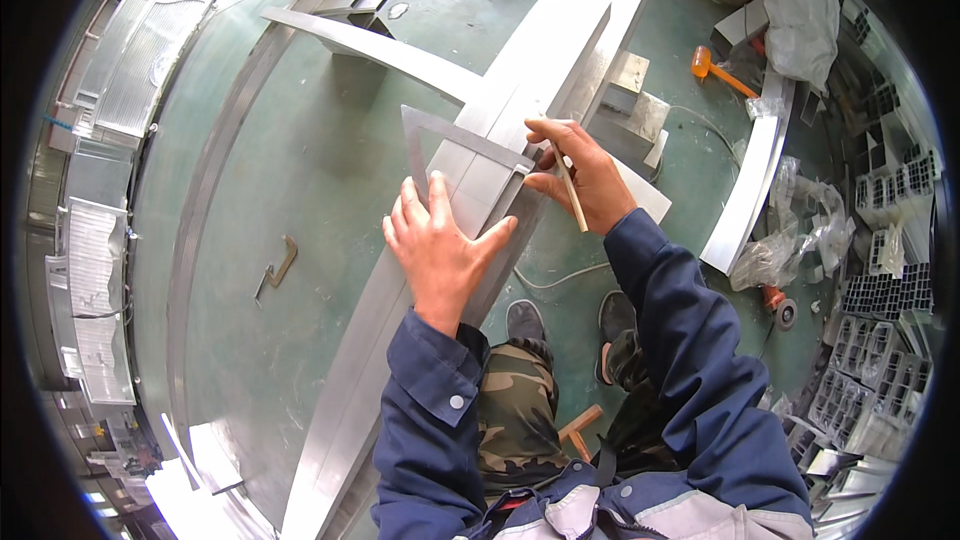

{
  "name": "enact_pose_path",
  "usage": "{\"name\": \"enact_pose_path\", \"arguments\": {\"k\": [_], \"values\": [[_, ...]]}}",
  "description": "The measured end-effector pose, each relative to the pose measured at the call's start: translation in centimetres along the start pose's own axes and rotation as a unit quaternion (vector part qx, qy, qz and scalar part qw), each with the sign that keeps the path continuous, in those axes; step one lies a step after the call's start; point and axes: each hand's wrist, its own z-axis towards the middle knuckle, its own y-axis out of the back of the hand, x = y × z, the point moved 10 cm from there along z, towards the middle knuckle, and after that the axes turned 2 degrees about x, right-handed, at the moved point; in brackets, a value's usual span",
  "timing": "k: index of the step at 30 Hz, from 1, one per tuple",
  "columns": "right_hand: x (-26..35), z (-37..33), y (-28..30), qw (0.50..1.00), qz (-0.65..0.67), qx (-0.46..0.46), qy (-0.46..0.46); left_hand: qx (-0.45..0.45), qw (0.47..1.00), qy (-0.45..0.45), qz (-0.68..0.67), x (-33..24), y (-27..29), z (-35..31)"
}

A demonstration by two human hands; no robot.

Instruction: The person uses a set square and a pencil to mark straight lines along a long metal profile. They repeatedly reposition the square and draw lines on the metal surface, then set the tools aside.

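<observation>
A long silvery metal beam (pixel 350 380) runs diagonally from the lower left to the upper middle. Across it lies a flat grey triangular square (pixel 470 143), its corner jutting past the beam's left edge. My left hand (pixel 437 245) rests on the beam just below the square, fingers spread, thumb stretched toward the right edge. The fingertips are close to the square; whether they press on it I cannot tell. In my right hand (pixel 592 180), a thin wooden pencil (pixel 570 188) is pinched, slanting down and right. Those fingers are at the beam's right edge, by the square's end.
A crosswise metal bar (pixel 385 58) meets the beam from the left. On the green floor lie a clamp (pixel 278 268), an orange mallet (pixel 715 68), an angle grinder (pixel 780 308) and a hammer (pixel 580 427) near my feet. Stacked metal profiles (pixel 880 340) line the right.
</observation>
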Motion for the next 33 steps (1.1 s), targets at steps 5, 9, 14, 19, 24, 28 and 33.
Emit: {"name": "enact_pose_path", "arguments": {"k": [5,9,14,19,24,28,33], "values": [[-0.5,0.7,0.1,1.0,-0.001,0.001,0.0,-0.001,1.0,-0.004,-0.008,-0.3,-0.2,0.5],[-0.7,1.0,-0.1,1.0,-0.003,0.001,0.012,-0.004,1.0,-0.006,-0.003,-0.1,0.0,0.3],[-0.9,1.1,0.0,1.0,-0.003,0.0,0.014,0.001,1.0,-0.005,-0.011,-0.3,0.1,0.4],[-0.9,1.2,0.0,1.0,0.001,0.002,0.017,0.0,1.0,-0.001,-0.008,-0.4,0.2,0.4],[-1.1,1.2,-0.1,1.0,0.014,0.007,0.013,-0.003,1.0,0.0,-0.008,-0.4,0.3,0.4],[-1.1,1.2,-0.1,1.0,0.01,0.006,0.006,-0.001,1.0,0.001,-0.009,-0.6,0.3,0.4],[-0.4,2.3,1.0,0.999,0.019,0.017,0.027,-0.009,1.0,-0.004,-0.004,-0.5,0.3,0.4]]}}
